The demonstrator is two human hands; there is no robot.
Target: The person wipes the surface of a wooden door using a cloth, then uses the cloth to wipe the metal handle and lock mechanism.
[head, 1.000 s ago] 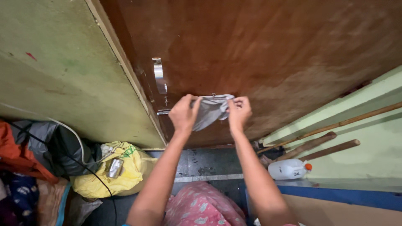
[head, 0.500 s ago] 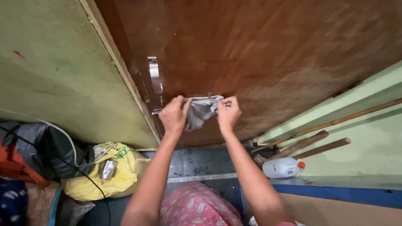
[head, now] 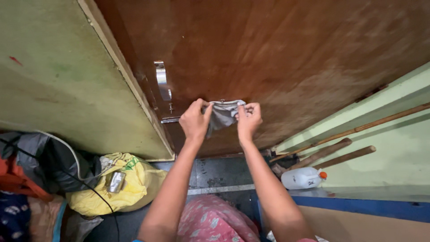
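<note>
Both of my hands are raised against a brown wooden door point(head: 277, 54). My left hand point(head: 195, 121) and my right hand point(head: 249, 120) each pinch an end of a small grey cloth point(head: 222, 114) that hangs from a small metal hook on the door. A metal door handle point(head: 162, 80) and a bolt point(head: 170, 120) sit just left of my left hand, near the door's edge.
A green wall point(head: 58, 89) stands left of the door. On the floor lie a yellow bag point(head: 121, 183), dark clothes point(head: 49, 157) with a cable, and a white plastic jug point(head: 303, 178) with an orange cap. Wooden sticks point(head: 340, 150) lean on the right wall.
My hands and the cloth stay together on the door. The fingers have shifted slightly on the cloth, and the view has drifted a little.
</note>
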